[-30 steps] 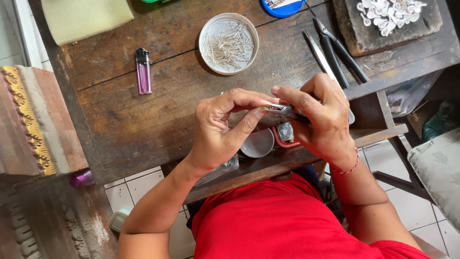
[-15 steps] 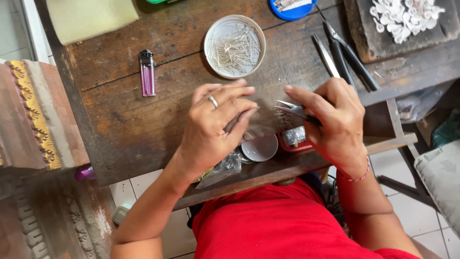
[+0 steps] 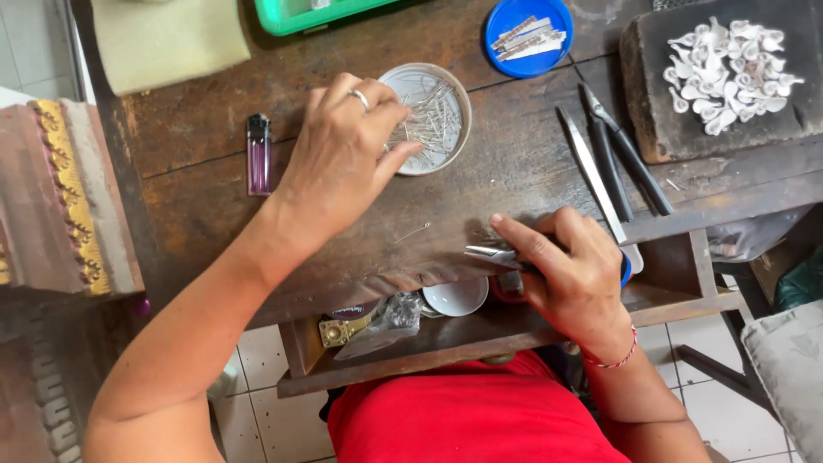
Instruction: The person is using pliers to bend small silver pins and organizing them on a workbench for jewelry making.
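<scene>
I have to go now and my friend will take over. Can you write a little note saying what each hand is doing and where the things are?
Left hand: fingertips in the round tin of thin wire pins, nothing clearly gripped.
Right hand: holds metal tweezers at the bench edge.
One loose pin lies on the wooden bench between the hands.
White petal pieces sit on the dark block, upper right.
Done: tweezers in hand. Left: a pin is not yet in the tweezers.
</scene>
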